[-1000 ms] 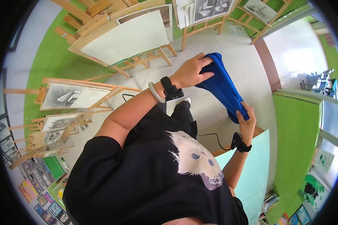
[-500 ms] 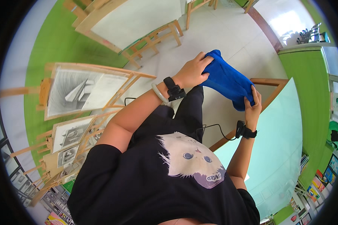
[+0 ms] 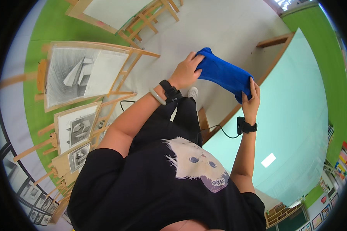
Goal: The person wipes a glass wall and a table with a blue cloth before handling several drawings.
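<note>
Across the left edge of the pale-green, wood-trimmed bench [image 3: 297,115], you hold the elongated blue fabric piece [image 3: 224,73], left hand [image 3: 186,72] and right hand [image 3: 251,99] each keeping a closed grip on one end; more bench now shows, bringing them together in view.

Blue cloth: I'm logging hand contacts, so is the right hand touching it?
Touching: the head view plainly shows the right hand gripping the blue cloth at one end, partly covering it.

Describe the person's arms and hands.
Below short black sleeves, the left hand and right hand are bare. Both wear black wrist straps with dark blocks; a black cable leads to the right one. The left also has a pale bangle.
</note>
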Demonstrator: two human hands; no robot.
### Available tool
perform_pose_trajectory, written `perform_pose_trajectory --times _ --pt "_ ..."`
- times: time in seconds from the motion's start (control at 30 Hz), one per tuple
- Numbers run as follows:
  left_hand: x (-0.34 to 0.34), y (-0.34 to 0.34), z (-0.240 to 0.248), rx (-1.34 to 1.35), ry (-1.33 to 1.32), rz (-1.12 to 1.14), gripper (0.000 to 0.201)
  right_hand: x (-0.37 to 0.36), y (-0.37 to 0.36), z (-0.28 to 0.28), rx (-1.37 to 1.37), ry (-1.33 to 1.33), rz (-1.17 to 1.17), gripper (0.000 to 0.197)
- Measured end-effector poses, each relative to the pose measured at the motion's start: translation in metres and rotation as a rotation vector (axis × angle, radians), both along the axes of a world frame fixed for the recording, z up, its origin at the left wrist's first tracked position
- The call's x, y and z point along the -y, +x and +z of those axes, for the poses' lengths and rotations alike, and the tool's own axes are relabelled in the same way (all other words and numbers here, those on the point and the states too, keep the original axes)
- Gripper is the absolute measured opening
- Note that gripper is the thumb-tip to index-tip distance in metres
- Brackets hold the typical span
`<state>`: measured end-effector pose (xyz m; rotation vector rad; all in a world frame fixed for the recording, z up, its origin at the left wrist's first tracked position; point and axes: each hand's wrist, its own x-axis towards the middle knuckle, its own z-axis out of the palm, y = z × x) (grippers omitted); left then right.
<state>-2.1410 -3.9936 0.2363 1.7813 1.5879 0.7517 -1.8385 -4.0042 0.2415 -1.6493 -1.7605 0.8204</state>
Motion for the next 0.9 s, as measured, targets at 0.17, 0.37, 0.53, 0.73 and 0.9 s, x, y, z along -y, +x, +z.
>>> perform_pose_trajectory --times 0.17,0.37,0.53,0.73,0.9 --pt "0.044 0.011 0.017 0.033 0.004 -0.087 0.048 0.068 0.021 0.012 0.042 0.015 -0.052 0.067" --pt "0.118 0.007 0.023 0.028 0.032 -0.148 0.048 0.156 0.014 0.007 0.038 0.049 -0.072 0.072" --pt "0.179 -0.002 0.014 0.124 0.12 -0.189 0.047 0.238 0.0 -0.001 0.059 0.061 -0.115 0.075" --pt "0.26 0.027 -0.009 0.205 -0.041 -0.229 0.049 0.329 0.016 0.013 0.029 -0.05 -0.134 0.078" --pt "0.29 0.081 -0.005 0.411 -0.307 -0.402 0.059 0.36 0.108 0.045 0.076 -0.206 -0.084 0.078"
